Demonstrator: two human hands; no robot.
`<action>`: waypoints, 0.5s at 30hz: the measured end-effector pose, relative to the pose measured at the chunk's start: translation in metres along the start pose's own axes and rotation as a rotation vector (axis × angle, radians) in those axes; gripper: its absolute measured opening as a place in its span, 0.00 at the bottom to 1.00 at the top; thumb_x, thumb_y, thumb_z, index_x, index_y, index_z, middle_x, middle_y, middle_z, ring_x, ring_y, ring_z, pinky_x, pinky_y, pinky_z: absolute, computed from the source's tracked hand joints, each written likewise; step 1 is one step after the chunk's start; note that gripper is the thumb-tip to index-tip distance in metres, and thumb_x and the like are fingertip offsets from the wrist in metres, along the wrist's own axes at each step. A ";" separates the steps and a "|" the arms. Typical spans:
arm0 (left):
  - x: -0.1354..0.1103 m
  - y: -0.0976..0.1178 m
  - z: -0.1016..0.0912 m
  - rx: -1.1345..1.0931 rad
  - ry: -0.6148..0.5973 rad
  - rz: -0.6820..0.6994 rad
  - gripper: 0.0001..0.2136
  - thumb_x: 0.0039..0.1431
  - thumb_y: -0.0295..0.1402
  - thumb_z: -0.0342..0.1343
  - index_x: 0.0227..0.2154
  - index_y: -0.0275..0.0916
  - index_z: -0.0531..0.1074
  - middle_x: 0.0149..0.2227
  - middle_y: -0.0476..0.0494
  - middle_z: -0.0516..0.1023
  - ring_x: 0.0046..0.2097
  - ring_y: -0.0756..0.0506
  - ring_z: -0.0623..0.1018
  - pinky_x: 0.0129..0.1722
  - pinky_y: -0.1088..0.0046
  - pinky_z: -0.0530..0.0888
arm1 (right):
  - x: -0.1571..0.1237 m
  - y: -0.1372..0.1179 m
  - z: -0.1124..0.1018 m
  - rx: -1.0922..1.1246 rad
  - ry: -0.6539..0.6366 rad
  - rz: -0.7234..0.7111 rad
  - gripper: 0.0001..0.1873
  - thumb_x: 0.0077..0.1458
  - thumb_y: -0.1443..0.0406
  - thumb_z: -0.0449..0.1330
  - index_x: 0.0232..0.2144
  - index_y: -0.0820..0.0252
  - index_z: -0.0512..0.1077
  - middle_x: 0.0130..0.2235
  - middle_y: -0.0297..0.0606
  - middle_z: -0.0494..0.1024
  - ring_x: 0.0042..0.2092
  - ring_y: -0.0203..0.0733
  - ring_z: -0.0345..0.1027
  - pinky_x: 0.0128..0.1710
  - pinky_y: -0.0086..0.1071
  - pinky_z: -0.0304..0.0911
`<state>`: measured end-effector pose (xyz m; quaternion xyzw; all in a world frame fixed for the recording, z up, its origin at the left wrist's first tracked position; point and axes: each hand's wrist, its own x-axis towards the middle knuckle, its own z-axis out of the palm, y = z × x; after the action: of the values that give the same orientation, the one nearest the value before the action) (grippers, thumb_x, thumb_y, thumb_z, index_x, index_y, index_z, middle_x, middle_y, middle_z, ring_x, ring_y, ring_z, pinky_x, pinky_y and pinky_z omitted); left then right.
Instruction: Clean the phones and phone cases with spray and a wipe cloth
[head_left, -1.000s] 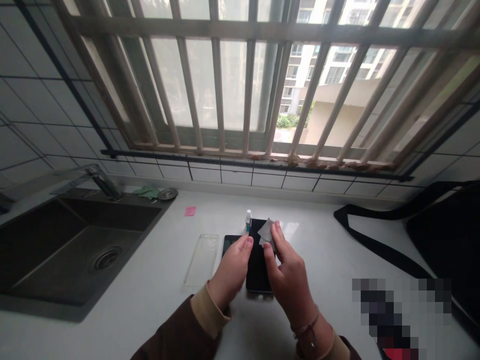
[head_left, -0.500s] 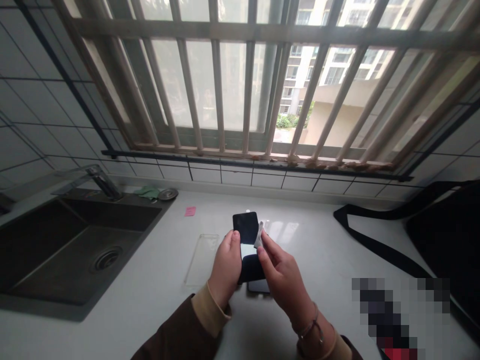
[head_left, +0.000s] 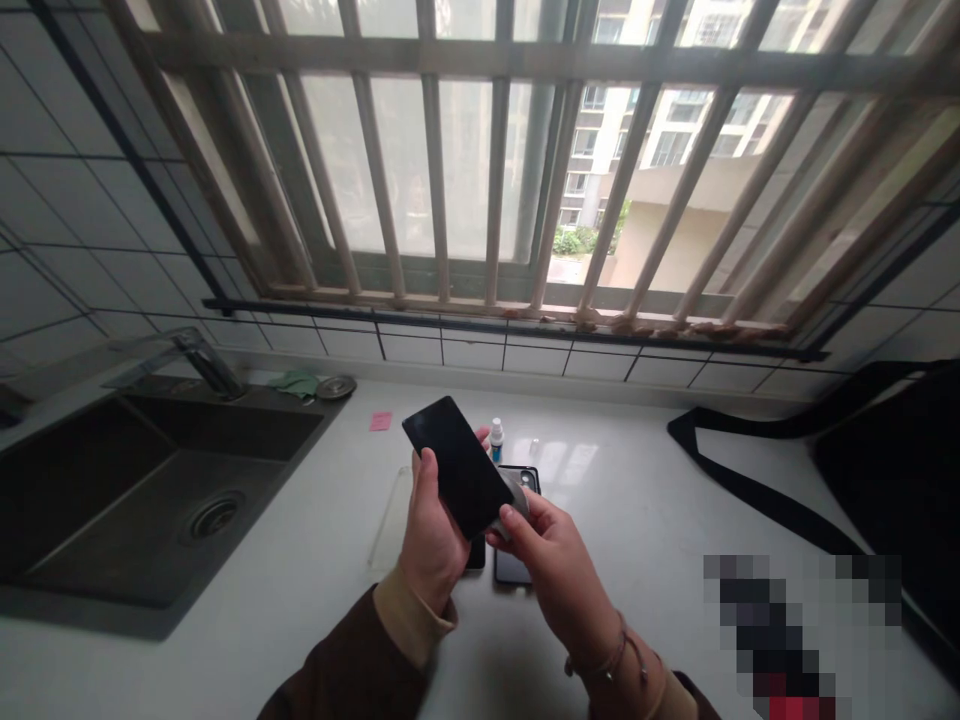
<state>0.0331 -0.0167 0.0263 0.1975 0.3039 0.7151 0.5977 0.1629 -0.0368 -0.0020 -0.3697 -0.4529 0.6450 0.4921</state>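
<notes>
While still gripping the black phone (head_left: 457, 465) in the left hand (head_left: 435, 535), now slanting it leftward

Pinching a grey cloth (head_left: 516, 500) in the right hand (head_left: 555, 550), now at the phone's lower right corner; half a second ago, along its right edge. Beyond the hands, on the bench (head_left: 652, 520), now exposing more of the white bottle (head_left: 496, 440).

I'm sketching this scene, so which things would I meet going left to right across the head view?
Sink → pink note → held black phone → small white object → black strap.
</notes>
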 end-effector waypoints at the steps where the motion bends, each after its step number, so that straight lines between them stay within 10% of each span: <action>1: -0.002 0.001 0.002 -0.027 0.002 -0.023 0.29 0.64 0.57 0.58 0.54 0.38 0.76 0.51 0.34 0.81 0.48 0.38 0.82 0.48 0.59 0.80 | 0.001 0.000 -0.001 0.011 0.014 0.009 0.25 0.59 0.48 0.69 0.48 0.59 0.81 0.45 0.42 0.83 0.42 0.46 0.77 0.45 0.41 0.76; 7: -0.003 -0.006 -0.001 -0.038 -0.028 0.134 0.21 0.65 0.46 0.62 0.57 0.46 0.70 0.41 0.47 0.75 0.44 0.44 0.80 0.50 0.61 0.79 | 0.005 0.003 -0.004 0.093 0.024 -0.006 0.29 0.61 0.47 0.67 0.56 0.56 0.79 0.54 0.44 0.82 0.56 0.55 0.75 0.57 0.50 0.73; 15: 0.002 -0.004 -0.007 0.278 0.154 0.386 0.16 0.70 0.52 0.53 0.50 0.47 0.66 0.45 0.47 0.73 0.47 0.45 0.79 0.52 0.63 0.77 | -0.002 -0.003 0.004 0.061 -0.049 0.079 0.25 0.58 0.46 0.68 0.44 0.60 0.83 0.43 0.43 0.85 0.43 0.49 0.80 0.51 0.49 0.76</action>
<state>0.0308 -0.0162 0.0184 0.2772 0.4008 0.7803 0.3920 0.1602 -0.0390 0.0018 -0.3563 -0.4299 0.6864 0.4659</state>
